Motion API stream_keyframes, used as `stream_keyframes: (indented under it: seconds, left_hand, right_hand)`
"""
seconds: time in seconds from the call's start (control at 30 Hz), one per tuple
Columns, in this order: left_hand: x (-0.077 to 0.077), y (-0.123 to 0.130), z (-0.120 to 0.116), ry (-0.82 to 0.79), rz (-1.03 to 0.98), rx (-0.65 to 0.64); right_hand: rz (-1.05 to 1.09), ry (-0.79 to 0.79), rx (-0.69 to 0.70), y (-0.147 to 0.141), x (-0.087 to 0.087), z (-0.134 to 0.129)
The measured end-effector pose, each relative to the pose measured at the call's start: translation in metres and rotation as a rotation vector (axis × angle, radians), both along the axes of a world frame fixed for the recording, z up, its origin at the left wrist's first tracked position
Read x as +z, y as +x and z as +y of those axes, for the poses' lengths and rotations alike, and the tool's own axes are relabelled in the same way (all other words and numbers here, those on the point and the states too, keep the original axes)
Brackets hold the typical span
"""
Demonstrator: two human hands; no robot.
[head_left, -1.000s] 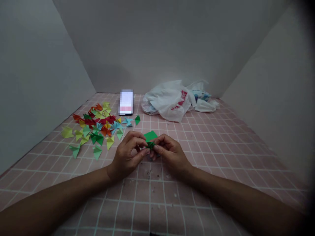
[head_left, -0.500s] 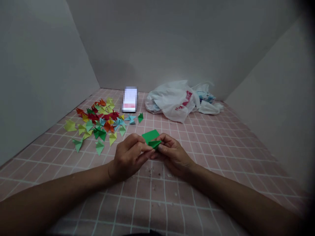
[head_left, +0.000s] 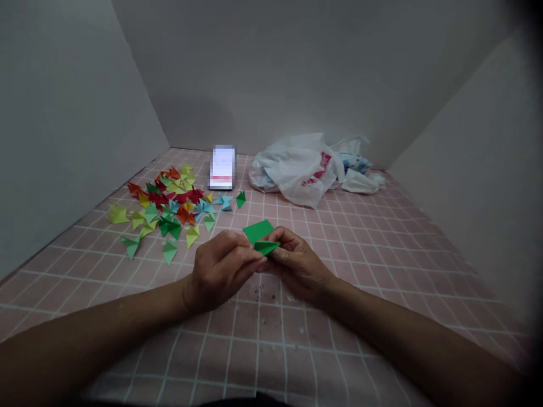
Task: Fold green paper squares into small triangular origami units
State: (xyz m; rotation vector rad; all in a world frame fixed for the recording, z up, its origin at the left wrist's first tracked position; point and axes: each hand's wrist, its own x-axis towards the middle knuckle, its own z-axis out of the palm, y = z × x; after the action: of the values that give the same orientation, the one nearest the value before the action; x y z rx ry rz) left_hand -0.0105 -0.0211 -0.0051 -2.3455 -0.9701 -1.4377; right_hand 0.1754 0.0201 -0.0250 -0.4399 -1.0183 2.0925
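Note:
Between my two hands is a small folded piece of green paper (head_left: 266, 247), pointed towards the right. My left hand (head_left: 223, 268) pinches its left end with closed fingers. From the other side, my right hand (head_left: 299, 263) grips it between thumb and fingers. Just behind the fingers lies a flat green paper sheet (head_left: 258, 230), partly hidden by the hands. To the left spreads a pile of small folded paper pieces (head_left: 170, 227) in red, orange, yellow, blue and green. One dark green folded piece (head_left: 241, 198) sits apart from the pile.
A phone with a lit, blurred screen (head_left: 223, 167) stands at the back. Right of it lies a crumpled white plastic bag (head_left: 297, 167) with red print, with more wrapping (head_left: 360, 178) beside it. Pink checked cloth (head_left: 382, 265) covers the table, with grey walls on three sides.
The view has shifted slightly, so the things on the table appear a little higher and further left. Both hands keep their hold on the folded green paper, which looks slightly more opened.

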Motion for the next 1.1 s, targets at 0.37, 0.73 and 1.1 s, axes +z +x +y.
stream_keyframes:
  seconds: [0.37, 0.73, 1.1]
  left_hand:
    - [-0.009, 0.004, 0.009, -0.579, -0.395, -0.014]
    - [-0.013, 0.008, 0.006, -0.698, -0.567, -0.103]
    - [-0.012, 0.005, 0.013, -0.674, -0.374, -0.036]
  right_hand:
    - [-0.108, 0.130, -0.115, 0.000, -0.005, 0.003]
    - [-0.078, 0.092, -0.096, -0.001, -0.007, 0.006]
    - [-0.296, 0.303, -0.220, -0.001, -0.006, 0.001]
